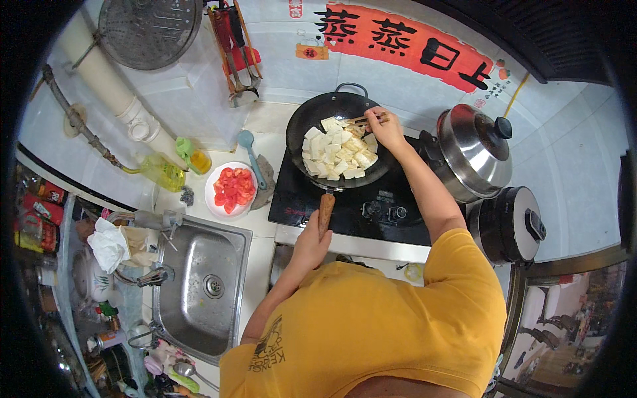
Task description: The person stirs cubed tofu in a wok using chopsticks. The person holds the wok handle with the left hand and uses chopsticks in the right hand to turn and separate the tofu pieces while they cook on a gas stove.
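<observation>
A dark wok point(308, 119) sits on the black gas or induction cooktop point(343, 219), holding many flat pale slices that look like tofu point(333, 149), some of them browned. My left hand point(311, 244) is closed around the wok's wooden handle point(326, 211). Over the right rim, my right hand point(384, 128) grips wooden chopsticks point(366, 120), whose tips reach in among the slices. To the left of the cooktop stands a white plate point(211, 201) of cut tomatoes point(234, 188).
A lidded steel pot point(475, 154) and an electric cooker point(507, 224) stand at the right. A steel sink point(199, 263) is on the left. Behind the plate are a blue spoon point(253, 154), an oil bottle point(164, 171) and a green-topped dispenser point(194, 156). Ladles point(239, 64) hang on the wall.
</observation>
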Demonstrator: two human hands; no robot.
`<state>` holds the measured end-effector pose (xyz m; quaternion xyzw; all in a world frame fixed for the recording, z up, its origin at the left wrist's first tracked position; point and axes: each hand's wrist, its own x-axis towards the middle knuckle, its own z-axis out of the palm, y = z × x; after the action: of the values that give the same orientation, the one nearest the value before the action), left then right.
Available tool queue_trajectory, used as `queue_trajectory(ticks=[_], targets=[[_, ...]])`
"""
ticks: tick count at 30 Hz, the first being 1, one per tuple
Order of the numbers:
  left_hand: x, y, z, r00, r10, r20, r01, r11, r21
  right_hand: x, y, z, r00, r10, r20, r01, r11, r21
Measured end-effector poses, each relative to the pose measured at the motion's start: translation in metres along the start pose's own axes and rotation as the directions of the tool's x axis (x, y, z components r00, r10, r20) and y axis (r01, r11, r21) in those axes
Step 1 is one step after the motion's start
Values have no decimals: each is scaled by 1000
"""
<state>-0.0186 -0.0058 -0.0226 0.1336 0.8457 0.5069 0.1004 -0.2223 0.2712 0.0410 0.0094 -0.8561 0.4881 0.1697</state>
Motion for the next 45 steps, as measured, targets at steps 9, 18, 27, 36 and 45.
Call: queue_trajectory(ticks=[9,18,27,36,45], targets=[[1,5,-2,999,-29,30,29,1000,-1,8,24,9,921,-361,146,383,908,-170],[0,0,2,999,-27,18,27,1000,10,37,13,17,992,93,-79,-91,995,34],[-2,1,2,1000,16,-25,-16,1000,20,98,51,30,873,483,65,-455,761,462],[-1,8,-2,1000,-6,-10,6,1000,6,27,35,22,987,-13,161,-37,952,303],[0,4,0,1000,-29,12,29,1000,9,11,12,4,988,57,145,-95,958,270]])
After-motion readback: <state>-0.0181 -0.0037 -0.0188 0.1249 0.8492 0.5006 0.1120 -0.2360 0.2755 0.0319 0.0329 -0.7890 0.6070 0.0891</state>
